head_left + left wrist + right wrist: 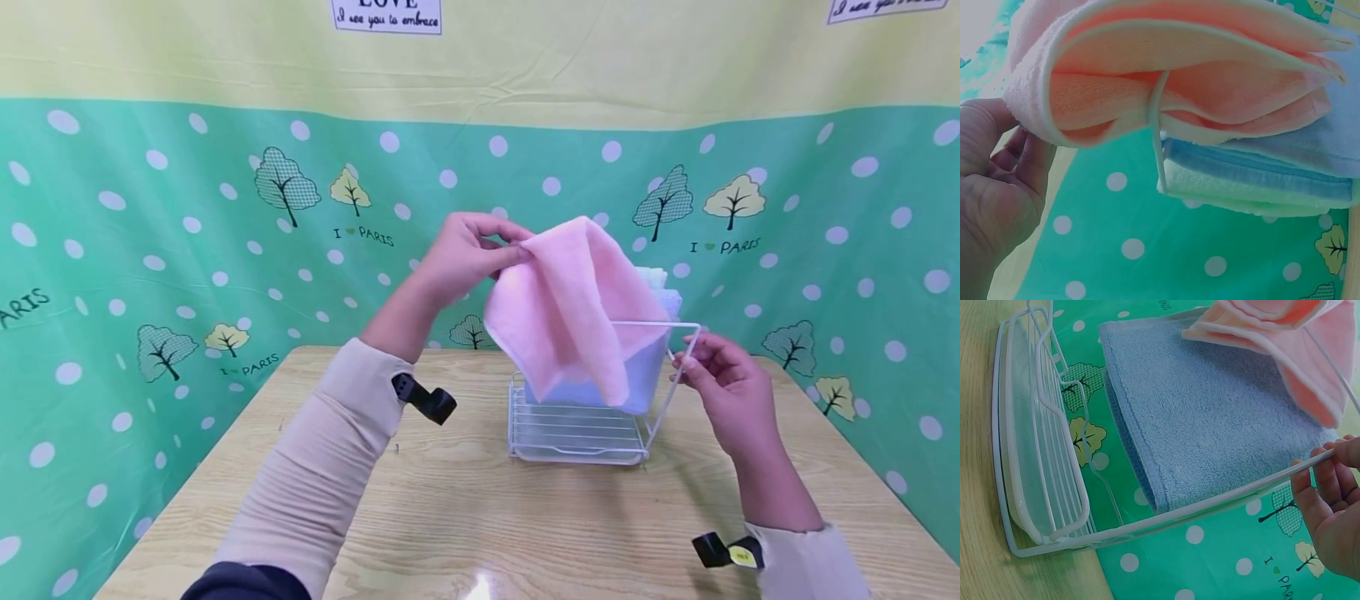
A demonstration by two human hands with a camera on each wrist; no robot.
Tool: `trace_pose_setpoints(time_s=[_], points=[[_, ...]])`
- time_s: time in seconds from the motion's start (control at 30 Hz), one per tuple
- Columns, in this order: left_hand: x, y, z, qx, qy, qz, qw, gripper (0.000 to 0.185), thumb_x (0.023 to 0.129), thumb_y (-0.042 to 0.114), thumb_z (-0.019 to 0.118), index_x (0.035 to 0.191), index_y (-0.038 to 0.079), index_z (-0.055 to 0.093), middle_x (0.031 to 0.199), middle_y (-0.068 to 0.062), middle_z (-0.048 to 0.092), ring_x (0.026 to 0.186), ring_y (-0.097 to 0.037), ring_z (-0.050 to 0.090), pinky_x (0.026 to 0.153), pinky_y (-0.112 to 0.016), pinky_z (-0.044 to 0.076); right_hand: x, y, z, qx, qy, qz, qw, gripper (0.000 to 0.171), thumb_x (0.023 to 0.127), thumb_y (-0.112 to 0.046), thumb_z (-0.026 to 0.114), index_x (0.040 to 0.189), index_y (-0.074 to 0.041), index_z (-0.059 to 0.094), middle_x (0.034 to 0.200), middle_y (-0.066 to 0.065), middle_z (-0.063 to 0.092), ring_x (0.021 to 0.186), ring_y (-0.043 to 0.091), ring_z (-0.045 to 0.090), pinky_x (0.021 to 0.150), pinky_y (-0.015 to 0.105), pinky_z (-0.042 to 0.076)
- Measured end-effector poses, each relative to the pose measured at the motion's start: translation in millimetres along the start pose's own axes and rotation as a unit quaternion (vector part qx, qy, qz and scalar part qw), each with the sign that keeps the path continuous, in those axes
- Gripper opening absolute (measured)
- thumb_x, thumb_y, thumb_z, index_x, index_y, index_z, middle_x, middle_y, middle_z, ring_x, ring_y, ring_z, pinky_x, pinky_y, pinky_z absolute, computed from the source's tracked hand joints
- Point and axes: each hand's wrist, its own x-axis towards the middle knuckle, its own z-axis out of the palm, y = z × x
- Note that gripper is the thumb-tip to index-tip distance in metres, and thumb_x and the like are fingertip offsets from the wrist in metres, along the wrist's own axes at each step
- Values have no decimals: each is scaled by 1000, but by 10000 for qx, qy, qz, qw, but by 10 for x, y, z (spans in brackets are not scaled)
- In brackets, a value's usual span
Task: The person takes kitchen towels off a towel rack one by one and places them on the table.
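Observation:
A white wire rack (577, 433) stands on the wooden table (465, 517). My left hand (468, 250) pinches the top corner of a pink towel (570, 304) and holds it up over the rack's front rail. Folded pink towel layers (1197, 75) fill the left wrist view, with my left hand (997, 194) under their edge. A blue towel (1222, 431) hangs in the rack behind it, and a pale green one (1260, 197) lies beneath the blue. My right hand (716, 367) grips the rack's upper right wire corner (1310, 465).
A green dotted cloth backdrop (150, 233) with trees surrounds the table on three sides. The rack's base has a white drip tray (1029, 487). Bare tabletop lies in front of the rack and to its left.

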Motion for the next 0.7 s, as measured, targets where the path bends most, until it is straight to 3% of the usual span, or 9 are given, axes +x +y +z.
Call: trace_pose_setpoints(time_s=[0.7], points=[[-179,-12,-293,-433,453,566,9964,11,86,0,73,96,-1,76,87,-11,72,66,-20,67,65,-33,59,0,15,-8,-40,-57,-21,10000,23,94,2,60,117,6,61,93,7,64,85,13,63,73,20,56]])
